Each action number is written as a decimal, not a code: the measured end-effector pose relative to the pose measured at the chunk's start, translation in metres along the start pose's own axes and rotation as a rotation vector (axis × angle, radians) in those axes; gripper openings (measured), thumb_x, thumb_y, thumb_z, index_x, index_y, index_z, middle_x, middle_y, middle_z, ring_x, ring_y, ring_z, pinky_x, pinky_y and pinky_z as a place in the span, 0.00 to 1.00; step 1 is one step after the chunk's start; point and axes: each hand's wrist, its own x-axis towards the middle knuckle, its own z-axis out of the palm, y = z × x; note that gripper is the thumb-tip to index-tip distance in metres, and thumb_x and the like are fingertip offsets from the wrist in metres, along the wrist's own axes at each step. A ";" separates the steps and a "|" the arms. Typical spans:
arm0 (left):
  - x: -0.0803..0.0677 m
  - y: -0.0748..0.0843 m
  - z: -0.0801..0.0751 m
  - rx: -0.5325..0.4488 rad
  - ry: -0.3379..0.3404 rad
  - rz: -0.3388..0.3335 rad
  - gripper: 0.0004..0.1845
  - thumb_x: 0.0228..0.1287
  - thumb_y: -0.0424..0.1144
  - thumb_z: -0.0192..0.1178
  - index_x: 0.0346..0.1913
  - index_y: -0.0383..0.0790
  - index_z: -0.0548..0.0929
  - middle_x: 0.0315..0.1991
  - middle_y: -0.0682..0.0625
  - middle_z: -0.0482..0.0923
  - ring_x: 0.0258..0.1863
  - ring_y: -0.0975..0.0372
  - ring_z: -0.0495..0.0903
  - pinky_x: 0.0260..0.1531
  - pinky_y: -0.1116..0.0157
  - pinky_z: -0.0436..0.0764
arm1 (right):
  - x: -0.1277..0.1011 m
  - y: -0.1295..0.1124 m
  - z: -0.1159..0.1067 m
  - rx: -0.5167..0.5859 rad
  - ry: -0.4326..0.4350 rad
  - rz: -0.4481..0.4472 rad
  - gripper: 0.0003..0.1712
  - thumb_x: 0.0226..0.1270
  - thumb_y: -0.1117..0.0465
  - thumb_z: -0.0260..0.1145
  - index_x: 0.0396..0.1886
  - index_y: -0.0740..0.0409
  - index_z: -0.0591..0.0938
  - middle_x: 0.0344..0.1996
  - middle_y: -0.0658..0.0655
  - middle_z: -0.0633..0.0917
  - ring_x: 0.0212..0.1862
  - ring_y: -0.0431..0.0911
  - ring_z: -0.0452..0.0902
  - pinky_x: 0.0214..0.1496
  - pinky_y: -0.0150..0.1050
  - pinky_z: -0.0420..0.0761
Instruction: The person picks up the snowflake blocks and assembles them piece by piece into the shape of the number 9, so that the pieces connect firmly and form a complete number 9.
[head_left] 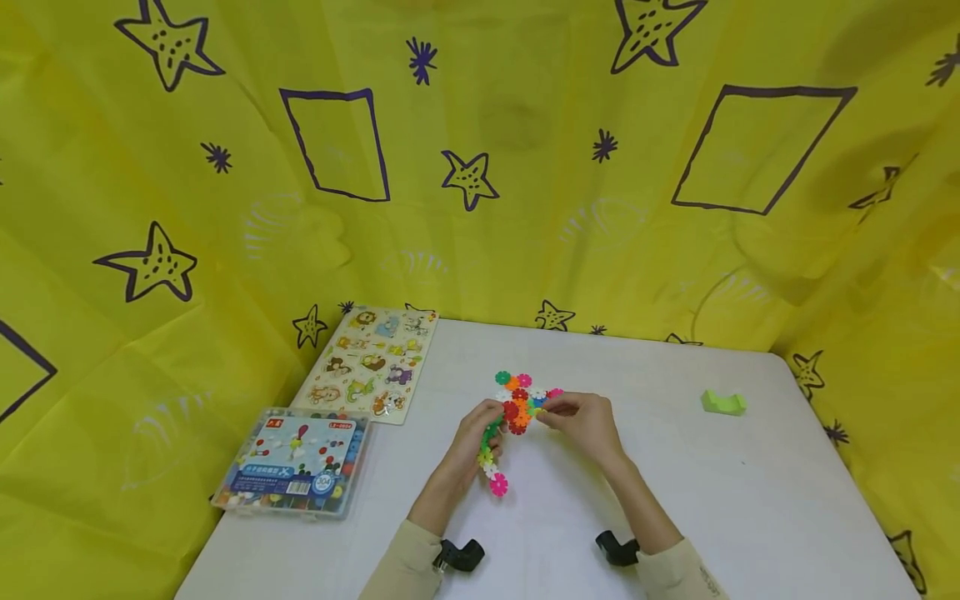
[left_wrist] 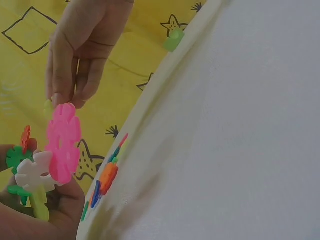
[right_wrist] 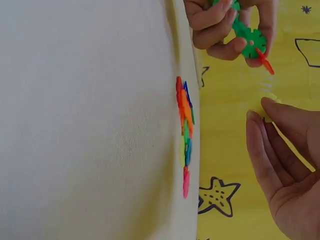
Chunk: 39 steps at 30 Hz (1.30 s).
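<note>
My left hand (head_left: 480, 425) grips a chain of joined snowflake discs (head_left: 492, 462) just above the white table (head_left: 675, 500). In the left wrist view the chain shows a pink disc (left_wrist: 62, 142), a white disc (left_wrist: 32, 176) and green ones, held by my left hand (left_wrist: 45, 210). The right wrist view shows that hand's fingers (right_wrist: 220, 25) around a green disc (right_wrist: 250, 40). My right hand (head_left: 577, 417) pinches a small pale yellow disc (left_wrist: 48, 105) at its fingertips (left_wrist: 65, 97), close to the chain. A flat cluster of colourful discs (head_left: 521, 396) lies on the table between the hands.
A clear plastic box of pieces (head_left: 292, 462) sits at the table's left edge, with an animal puzzle board (head_left: 371, 362) behind it. A light green block (head_left: 723, 402) lies at the right. Yellow cloth (head_left: 480, 167) with stars surrounds the table.
</note>
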 end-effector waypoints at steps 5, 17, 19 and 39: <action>0.000 0.000 -0.001 0.018 0.041 -0.013 0.14 0.76 0.50 0.59 0.47 0.42 0.79 0.35 0.47 0.73 0.24 0.64 0.65 0.22 0.70 0.69 | -0.004 -0.007 0.011 0.062 0.026 -0.104 0.05 0.57 0.65 0.82 0.33 0.55 0.93 0.30 0.51 0.91 0.30 0.42 0.88 0.34 0.34 0.86; -0.002 0.001 0.001 0.030 0.037 0.012 0.14 0.78 0.49 0.57 0.47 0.41 0.78 0.35 0.48 0.70 0.24 0.64 0.63 0.23 0.71 0.68 | -0.009 -0.010 0.025 0.070 0.088 -0.225 0.05 0.56 0.69 0.82 0.30 0.57 0.93 0.27 0.50 0.91 0.30 0.40 0.88 0.34 0.34 0.86; -0.002 0.001 0.002 0.027 0.042 0.018 0.14 0.78 0.49 0.57 0.46 0.40 0.77 0.34 0.48 0.70 0.24 0.64 0.63 0.22 0.71 0.68 | -0.010 -0.010 0.027 0.052 0.102 -0.265 0.06 0.55 0.70 0.82 0.30 0.58 0.93 0.27 0.50 0.91 0.29 0.41 0.88 0.33 0.33 0.86; -0.001 -0.001 0.002 0.032 0.011 0.063 0.08 0.80 0.44 0.53 0.46 0.43 0.76 0.34 0.47 0.72 0.26 0.63 0.67 0.27 0.70 0.72 | 0.000 -0.004 0.028 -0.047 0.037 -0.116 0.11 0.56 0.71 0.81 0.40 0.63 0.92 0.36 0.57 0.91 0.34 0.48 0.89 0.36 0.33 0.86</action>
